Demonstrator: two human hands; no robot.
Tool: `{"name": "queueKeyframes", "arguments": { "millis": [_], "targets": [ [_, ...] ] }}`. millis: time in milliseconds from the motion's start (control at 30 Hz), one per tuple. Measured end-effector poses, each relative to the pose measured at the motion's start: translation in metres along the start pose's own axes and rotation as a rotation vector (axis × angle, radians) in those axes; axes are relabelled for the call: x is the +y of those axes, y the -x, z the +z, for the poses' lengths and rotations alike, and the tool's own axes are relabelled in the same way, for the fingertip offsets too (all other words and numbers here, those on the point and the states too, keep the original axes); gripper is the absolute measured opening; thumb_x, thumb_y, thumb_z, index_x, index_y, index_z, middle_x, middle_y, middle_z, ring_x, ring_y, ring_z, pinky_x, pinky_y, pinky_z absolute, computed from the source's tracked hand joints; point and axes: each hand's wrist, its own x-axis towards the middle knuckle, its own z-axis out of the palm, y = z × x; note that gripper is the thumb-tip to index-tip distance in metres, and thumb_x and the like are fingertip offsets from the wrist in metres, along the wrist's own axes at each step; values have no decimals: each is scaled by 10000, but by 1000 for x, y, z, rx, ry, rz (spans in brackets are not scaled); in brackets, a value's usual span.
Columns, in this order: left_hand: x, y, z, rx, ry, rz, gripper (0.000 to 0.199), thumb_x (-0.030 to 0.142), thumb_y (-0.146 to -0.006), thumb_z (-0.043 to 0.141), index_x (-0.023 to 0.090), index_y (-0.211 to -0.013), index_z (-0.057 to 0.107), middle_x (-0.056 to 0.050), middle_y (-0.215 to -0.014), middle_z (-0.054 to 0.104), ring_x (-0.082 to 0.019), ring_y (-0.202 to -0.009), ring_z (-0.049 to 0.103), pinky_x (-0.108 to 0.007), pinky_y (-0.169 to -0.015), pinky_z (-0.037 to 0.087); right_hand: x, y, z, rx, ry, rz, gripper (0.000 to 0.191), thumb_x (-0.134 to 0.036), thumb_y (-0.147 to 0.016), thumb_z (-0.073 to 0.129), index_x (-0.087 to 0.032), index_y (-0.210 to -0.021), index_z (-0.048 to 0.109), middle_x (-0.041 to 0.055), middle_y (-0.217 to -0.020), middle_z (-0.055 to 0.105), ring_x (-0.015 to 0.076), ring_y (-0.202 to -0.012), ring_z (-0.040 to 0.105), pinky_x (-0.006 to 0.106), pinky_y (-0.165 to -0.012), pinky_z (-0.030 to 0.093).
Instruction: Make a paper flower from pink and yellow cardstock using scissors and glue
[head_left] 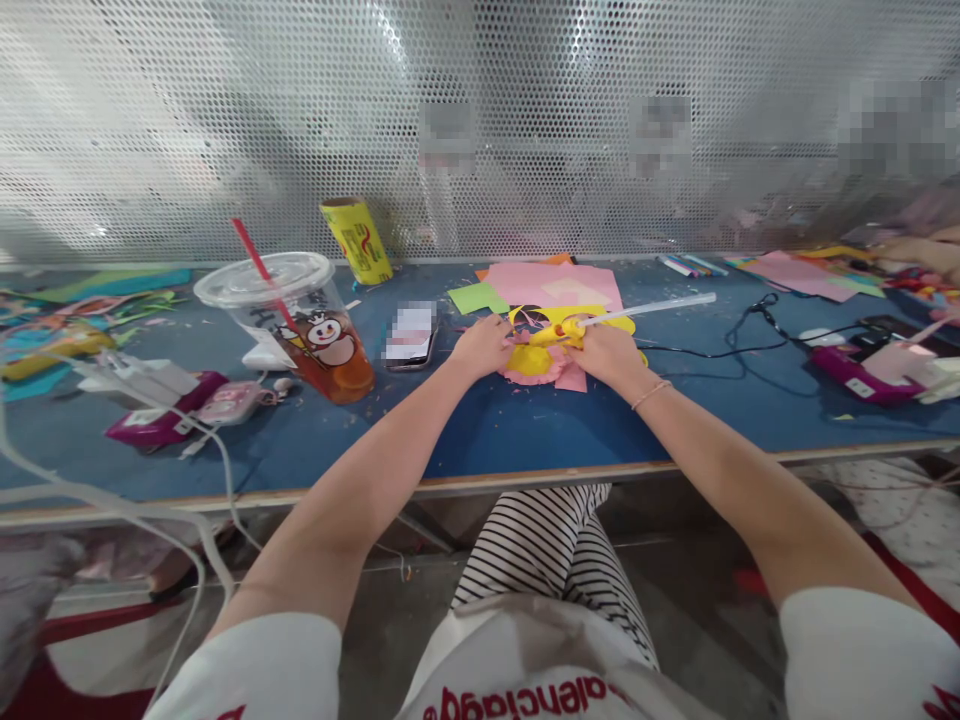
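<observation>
My right hand (611, 355) is wrapped round a yellow hot glue gun (553, 333), its nozzle pointing left. A long translucent glue stick (660, 307) sticks out of its back toward the right. Below the nozzle lies a pink and yellow paper craft (531, 362), close to the blue table's front half. My left hand (484, 345) grips the left edge of this craft, its fingertips partly hidden. Behind both hands are yellow paper (621, 322), a sheet of pink paper (551, 283) and a piece of green paper (478, 296).
Left of my hands are a phone (411, 333), a plastic drink cup (330, 350) with a red straw, and a yellow cardboard tube (358, 240). Purple power strips (862, 376) with cables sit at both sides. A perforated metal screen (525, 120) rises behind the blue table (480, 435).
</observation>
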Motion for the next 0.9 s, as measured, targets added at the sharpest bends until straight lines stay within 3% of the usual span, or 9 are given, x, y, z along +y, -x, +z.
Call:
{"name": "queueKeyframes", "arguments": {
  "millis": [100,167,433,600,900],
  "targets": [
    [-2,-5,4,-66,81,167,399,184,-865,386,156,-1199,603,-95,-1264,601,-193,-1196,529,-312,-1053,365,1,-1,0,-4,2,27,392,-376,-862,457,-132,-1120,624,160,-1017,698,283,-949,651,315,-730,445],
    [-2,-7,5,-115,113,196,404,171,-869,380,175,-1201,608,-77,-1263,615,-176,-1187,542,-301,-1045,373,2,-2,-1,-2,0,48,388,-374,-861,461,-137,-1121,625,155,-1019,698,284,-946,652,319,-738,447],
    [5,-3,-3,-87,184,0,264,281,-808,522,173,-930,731,-68,-953,731,-199,-898,654,-283,-814,475,6,1,-2,42,-21,56,417,-417,-867,442,-128,-1094,640,161,-989,703,304,-936,651,341,-757,459],
    [3,-3,-6,-102,293,-121,220,276,-757,603,185,-885,756,-46,-912,746,-187,-832,659,-267,-754,471,7,0,-1,65,-31,60,416,-421,-854,448,-120,-1054,656,166,-989,702,306,-918,649,353,-763,462],
    [-6,-4,-5,-101,245,119,236,282,-808,563,176,-918,743,-54,-928,727,-162,-853,624,-262,-779,441,10,1,0,96,-25,44,405,-407,-838,455,-123,-1044,657,158,-980,703,302,-895,651,349,-741,466]
  ]
}}
